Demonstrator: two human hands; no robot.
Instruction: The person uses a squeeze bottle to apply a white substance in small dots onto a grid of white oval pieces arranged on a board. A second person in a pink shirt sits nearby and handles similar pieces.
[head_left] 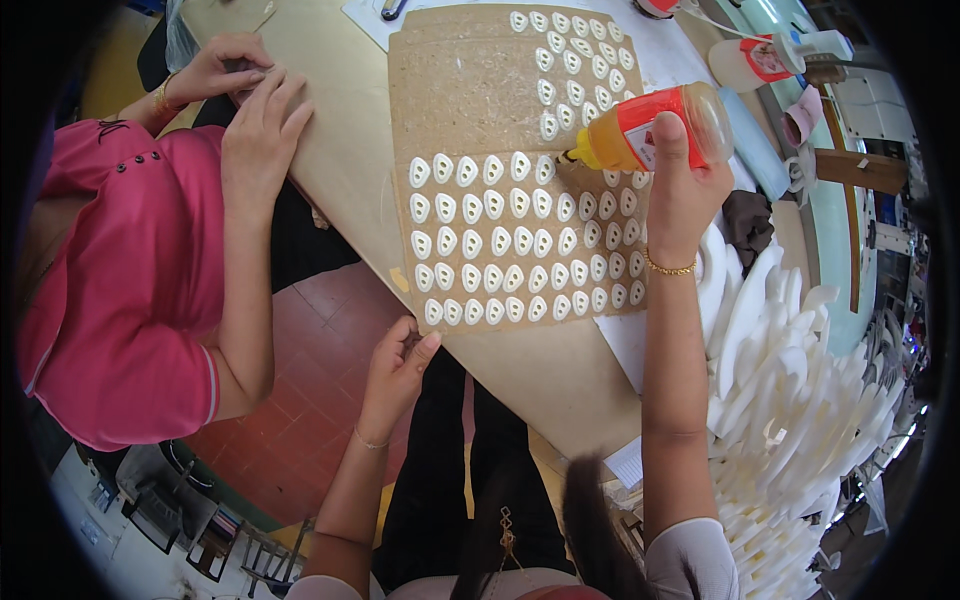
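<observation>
My right hand (690,185) is wrapped round a clear squeeze bottle (612,140) of amber liquid, with a red label and a yellow nozzle. The bottle is tilted, its nozzle pointing left and down close to a small white oval piece (544,168) in the top row of the near group. Many such pieces lie in rows on a brown cardboard sheet (460,100), several with yellowish spots in their middles. By the sheet's near left corner is my left hand (397,368), fingers curled and thumb towards them; anything between them is hidden.
At left sits a co-worker in a pink shirt (150,290), hands (258,120) together at the table edge (340,170). A pile of white curved pieces (790,400) crowds the right side. Another bottle (740,65) and a dark cloth (748,225) are at the right.
</observation>
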